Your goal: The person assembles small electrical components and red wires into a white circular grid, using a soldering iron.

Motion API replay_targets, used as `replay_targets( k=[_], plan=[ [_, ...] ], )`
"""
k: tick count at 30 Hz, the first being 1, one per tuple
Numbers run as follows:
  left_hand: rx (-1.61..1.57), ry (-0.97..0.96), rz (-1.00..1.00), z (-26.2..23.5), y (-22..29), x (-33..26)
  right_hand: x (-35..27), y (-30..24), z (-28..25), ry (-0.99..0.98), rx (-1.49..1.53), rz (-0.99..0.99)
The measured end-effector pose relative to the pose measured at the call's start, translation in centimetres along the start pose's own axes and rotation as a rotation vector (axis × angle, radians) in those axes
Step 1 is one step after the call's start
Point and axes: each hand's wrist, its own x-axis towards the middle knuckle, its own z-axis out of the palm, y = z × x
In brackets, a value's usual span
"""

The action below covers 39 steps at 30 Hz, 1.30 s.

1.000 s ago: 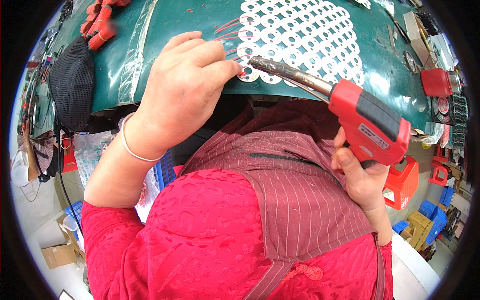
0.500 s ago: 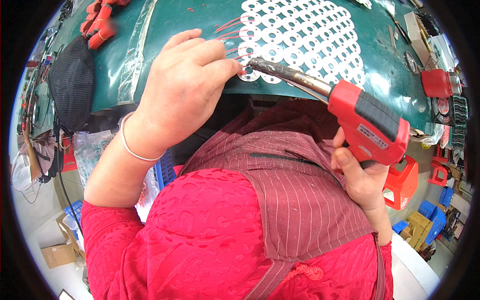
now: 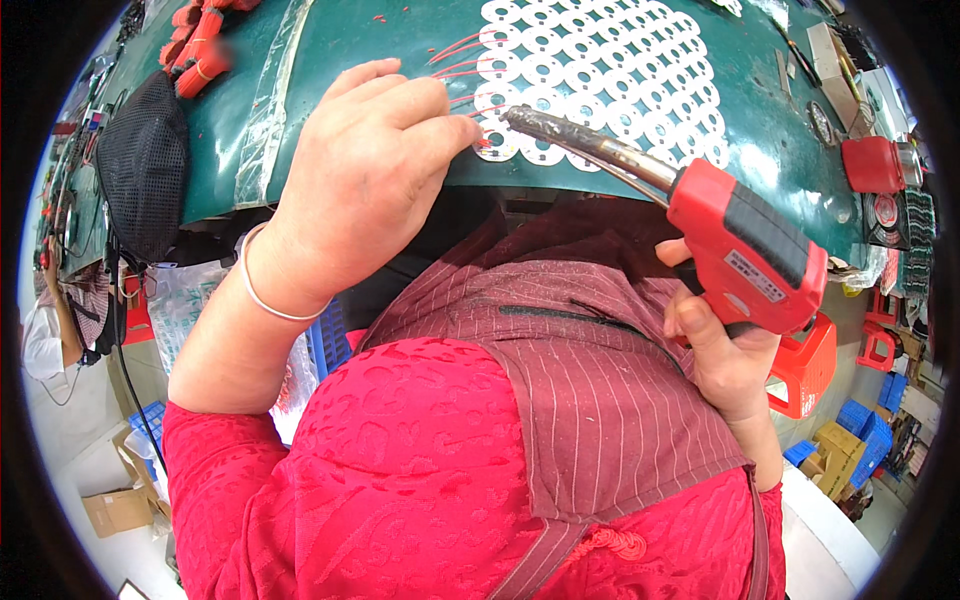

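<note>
My left hand (image 3: 370,175) is closed in a pinch at the near left corner of a sheet of white ring-shaped circuit boards (image 3: 584,75). A bit of red wire shows at its fingertips, over the nearest ring; the rest is hidden by the fingers. Further up the sheet's left edge, several thin red wires (image 3: 458,70) stick out from the rings. My right hand (image 3: 725,365) grips a red and black soldering gun (image 3: 745,245). Its dark, crusted tip points left, above the rings and just right of my left fingertips.
The boards lie on a green table mat (image 3: 370,30). Bundles of red wire (image 3: 203,62) and a black mesh cover (image 3: 145,165) are at the left. A red container (image 3: 872,165) stands at the right edge. A red stool (image 3: 805,368) is below on the right.
The soldering gun has shifted a little right, and its tip has moved up and away from the nearest ring. The board sheet has slid very slightly left. My left hand stays nearly still.
</note>
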Motion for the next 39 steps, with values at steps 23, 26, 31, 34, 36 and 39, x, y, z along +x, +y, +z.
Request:
replay_targets(
  k=[23, 26, 31, 34, 36, 39],
  plan=[
    [0.003, 0.060, 0.015, -0.2, 1.3, 0.3, -0.9, -0.5, -0.8, 0.067, 0.005, 0.072],
    [-0.007, 0.104, 0.008, 0.0, 1.2, 0.2, -1.0, -0.4, -0.6, 0.060, -0.001, 0.069],
    [-0.024, 0.108, 0.003, 0.3, 1.3, 0.4, -1.0, -0.6, -0.9, 0.032, 0.058, 0.099],
    [-0.039, 0.087, -0.003, 0.4, 1.4, 0.4, -1.0, -0.8, -1.0, 0.004, 0.108, 0.116],
    [-0.034, 0.078, -0.006, 0.3, 1.5, 0.4, -1.0, -0.8, -1.1, 0.005, 0.104, 0.124],
    [-0.021, 0.059, -0.015, 0.3, 1.5, 0.3, -1.0, -0.9, -1.1, -0.018, 0.106, 0.107]
  ],
)
